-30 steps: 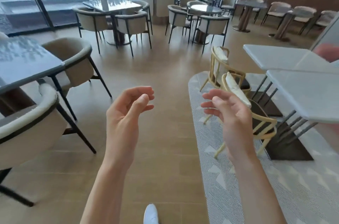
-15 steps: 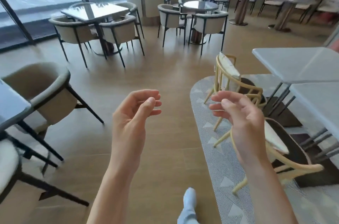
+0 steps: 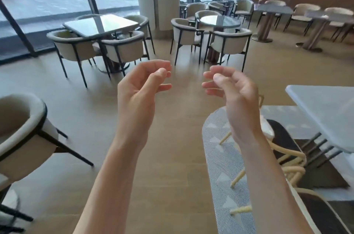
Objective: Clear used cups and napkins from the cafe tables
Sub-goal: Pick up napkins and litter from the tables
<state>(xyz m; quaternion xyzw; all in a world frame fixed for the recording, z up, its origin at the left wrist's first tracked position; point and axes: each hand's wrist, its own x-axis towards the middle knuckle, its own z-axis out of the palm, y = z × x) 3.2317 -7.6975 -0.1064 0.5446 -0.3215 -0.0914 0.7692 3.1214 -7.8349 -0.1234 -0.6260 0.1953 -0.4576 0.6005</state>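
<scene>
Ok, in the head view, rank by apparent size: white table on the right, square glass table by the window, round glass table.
1. white table, largest, though nearness to the camera inflates it and it is cut off.
2. square glass table.
3. round glass table, smallest.

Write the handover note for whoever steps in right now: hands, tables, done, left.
Left hand: raised in front, fingers loosely curled, holding nothing.
Right hand: the same, loosely curled and holding nothing.
Job's things: no cups or napkins show on any tabletop in view. The square glass table, the round table and the white table at the right look bare; the far tables by the wall are too blurred to tell.
Done: nothing collected that can be seen.
Left: find the used cups and napkins, probably at tables out of view, and clear them.
</scene>
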